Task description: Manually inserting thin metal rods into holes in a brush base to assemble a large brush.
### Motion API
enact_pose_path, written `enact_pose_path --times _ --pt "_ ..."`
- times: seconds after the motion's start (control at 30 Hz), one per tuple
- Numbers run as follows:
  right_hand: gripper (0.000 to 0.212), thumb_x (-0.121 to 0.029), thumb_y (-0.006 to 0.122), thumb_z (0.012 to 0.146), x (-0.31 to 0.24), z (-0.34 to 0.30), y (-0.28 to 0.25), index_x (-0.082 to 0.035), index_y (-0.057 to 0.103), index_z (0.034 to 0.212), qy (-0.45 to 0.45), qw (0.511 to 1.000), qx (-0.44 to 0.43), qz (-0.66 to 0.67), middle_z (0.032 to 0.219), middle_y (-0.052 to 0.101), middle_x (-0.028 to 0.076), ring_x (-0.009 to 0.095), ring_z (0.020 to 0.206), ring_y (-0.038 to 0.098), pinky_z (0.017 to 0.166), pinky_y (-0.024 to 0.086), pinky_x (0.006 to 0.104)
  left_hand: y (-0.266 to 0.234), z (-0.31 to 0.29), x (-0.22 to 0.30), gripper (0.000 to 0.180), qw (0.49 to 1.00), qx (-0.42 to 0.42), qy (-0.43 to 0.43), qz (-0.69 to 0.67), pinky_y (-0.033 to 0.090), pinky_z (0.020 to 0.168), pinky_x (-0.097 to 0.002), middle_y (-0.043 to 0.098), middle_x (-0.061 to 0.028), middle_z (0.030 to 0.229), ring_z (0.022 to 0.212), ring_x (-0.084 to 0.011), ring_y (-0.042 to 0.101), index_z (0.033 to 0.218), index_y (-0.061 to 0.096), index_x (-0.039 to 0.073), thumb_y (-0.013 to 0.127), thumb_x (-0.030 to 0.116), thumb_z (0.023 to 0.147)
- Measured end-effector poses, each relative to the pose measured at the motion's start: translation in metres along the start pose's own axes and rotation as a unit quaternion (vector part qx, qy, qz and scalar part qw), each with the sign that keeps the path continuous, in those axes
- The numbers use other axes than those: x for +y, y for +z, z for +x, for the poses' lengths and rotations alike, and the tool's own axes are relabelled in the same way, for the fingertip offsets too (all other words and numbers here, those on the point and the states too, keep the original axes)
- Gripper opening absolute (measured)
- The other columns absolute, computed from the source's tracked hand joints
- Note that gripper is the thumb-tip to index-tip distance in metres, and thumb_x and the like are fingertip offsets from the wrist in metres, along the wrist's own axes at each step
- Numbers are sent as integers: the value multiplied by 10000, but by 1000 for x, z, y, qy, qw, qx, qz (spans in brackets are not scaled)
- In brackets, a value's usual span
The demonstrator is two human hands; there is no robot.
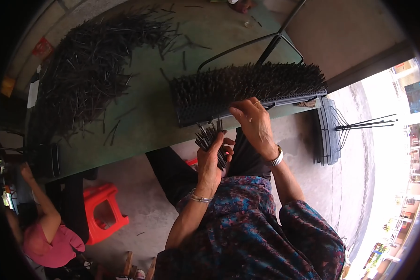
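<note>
From where I steer, my left hand (212, 157) has its fingers closed around a bundle of dark sticks (206, 138), most of the ends fanning up and away from me past the thumb. My right hand (256, 123) is raised above and to the right of those left fingers, thumb and forefinger drawn close together. Whether a stick sits in that pinch I cannot tell; the tips lie against a background too dark for me.

The perforated tray (178, 109), thick with upright dark sticks (252, 77), lies just beyond both hands, along the near edge of the green worktop (147, 119). The relation I judge most important is this one: the tray's long axis runs crosswise to my reach, left to right and tipping slightly away toward the right. The right fingers come up at its near long side, left of its middle, and they are the nearer ones. The left fingers sit lower, off the worktop's edge, with the bundle pointing toward the tray's near left part, a short gap between.

Well off to the left and beyond my left fingers, a loose heap of dark sticks (88, 74) sprawls over the worktop. Past the tray from the right fingers stands a bent metal frame (271, 45).
</note>
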State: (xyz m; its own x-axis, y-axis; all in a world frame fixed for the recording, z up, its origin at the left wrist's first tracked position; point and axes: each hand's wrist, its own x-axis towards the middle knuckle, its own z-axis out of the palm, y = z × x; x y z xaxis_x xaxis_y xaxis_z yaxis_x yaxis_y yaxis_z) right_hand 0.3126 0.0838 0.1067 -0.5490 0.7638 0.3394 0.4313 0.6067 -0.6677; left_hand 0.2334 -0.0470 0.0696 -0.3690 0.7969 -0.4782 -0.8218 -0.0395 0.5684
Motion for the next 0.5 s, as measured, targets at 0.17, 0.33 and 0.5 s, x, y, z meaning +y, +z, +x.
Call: enact_pose_path --times 0.17,0.33,0.5 --pt "148 -119 661 881 -1 -13 -1 3 676 962 60 972 -160 163 781 619 101 178 752 634 658 494 315 7 -4 4 263 999 19 8 37 441 496 -242 698 -87 837 656 -144 648 1028 649 22 659 265 930" --pt "154 -106 629 908 -11 -3 -9 35 649 965 155 945 -190 215 747 648 84 133 695 636 623 506 281 7 -8 9 266 996 26 17 79 433 491 -244 703 -82 825 659 -156 661 984 664 16 662 276 924" --pt "197 -142 597 949 -8 0 -8 41 612 1022 167 918 -231 276 765 642 59 104 683 628 616 516 248 -5 -6 6 240 993 42 -6 107 433 469 -236 706 -103 797 622 -184 681 998 666 1 672 227 916"
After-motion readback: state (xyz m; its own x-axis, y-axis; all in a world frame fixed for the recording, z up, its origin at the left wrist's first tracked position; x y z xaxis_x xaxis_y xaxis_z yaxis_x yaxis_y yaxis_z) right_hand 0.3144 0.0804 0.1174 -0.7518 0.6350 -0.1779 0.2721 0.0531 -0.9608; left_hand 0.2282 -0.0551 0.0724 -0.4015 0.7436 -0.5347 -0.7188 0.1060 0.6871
